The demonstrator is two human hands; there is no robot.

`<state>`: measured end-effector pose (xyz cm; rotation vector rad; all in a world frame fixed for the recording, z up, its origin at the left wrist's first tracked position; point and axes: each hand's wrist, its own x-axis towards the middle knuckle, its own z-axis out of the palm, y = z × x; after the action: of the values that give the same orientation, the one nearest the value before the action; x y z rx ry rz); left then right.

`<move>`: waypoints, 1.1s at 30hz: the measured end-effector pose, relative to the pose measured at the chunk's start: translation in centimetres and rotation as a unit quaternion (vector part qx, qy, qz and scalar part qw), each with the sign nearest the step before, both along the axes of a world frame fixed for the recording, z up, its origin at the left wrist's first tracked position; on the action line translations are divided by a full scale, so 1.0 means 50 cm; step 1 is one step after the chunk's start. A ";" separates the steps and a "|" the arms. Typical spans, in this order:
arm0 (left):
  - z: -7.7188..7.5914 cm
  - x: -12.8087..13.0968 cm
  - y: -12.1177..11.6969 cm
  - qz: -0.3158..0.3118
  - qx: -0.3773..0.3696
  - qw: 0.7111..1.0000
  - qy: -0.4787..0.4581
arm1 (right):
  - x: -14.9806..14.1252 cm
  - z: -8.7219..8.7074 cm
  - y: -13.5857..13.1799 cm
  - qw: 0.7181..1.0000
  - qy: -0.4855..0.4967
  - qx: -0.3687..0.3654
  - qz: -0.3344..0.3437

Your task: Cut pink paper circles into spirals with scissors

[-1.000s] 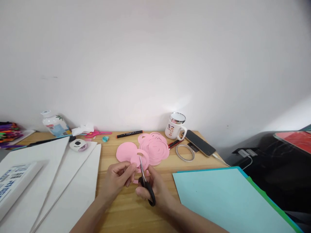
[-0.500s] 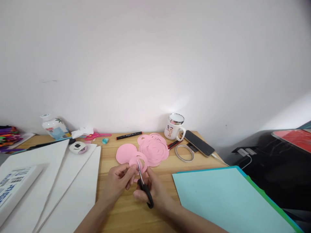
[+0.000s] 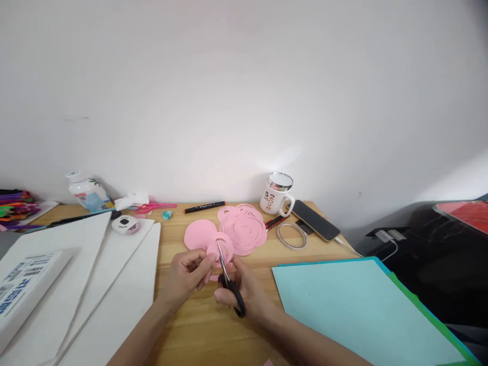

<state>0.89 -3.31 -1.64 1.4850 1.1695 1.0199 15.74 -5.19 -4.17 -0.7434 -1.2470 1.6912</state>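
Note:
My left hand (image 3: 190,274) is closed, pinching a pink paper disc (image 3: 214,247) that is partly cut into a curling strip. In my right hand (image 3: 244,290) are black-handled scissors (image 3: 233,291), their blades lying across the pink paper. A strip of the paper hangs below, between the two hands. Just beyond lie an uncut pink paper circle (image 3: 199,234) and a pile of pink paper spirals (image 3: 246,229). Part of the scissors' handle is hidden by my right fingers.
A white mug (image 3: 277,194), a roll of tape (image 3: 291,236) and a phone (image 3: 317,220) stand or lie at the back right. Light blue sheets (image 3: 362,305) cover the right side, white boards (image 3: 125,284) the left. A black marker (image 3: 205,207) lies near the wall.
The view has shifted slightly. Both hands stay close together, and the scissors still lie across the pink disc. The mostly cut-off strip shows a little more below it.

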 end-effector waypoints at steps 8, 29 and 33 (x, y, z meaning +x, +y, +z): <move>0.005 -0.003 0.000 0.007 0.017 1.000 -0.002 | 0.003 -0.005 -0.004 0.999 -0.047 0.011 -0.001; 0.014 0.002 0.002 -0.026 0.047 0.998 0.033 | 0.007 0.014 0.001 0.996 -0.068 -0.026 -0.044; 0.005 -0.009 0.014 -0.009 0.028 0.999 0.015 | 0.017 0.012 0.010 0.992 -0.101 -0.023 -0.072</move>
<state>0.47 -2.64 -1.38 1.5565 1.1545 1.0286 16.60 -4.67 -3.58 -1.0292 -1.2623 1.5596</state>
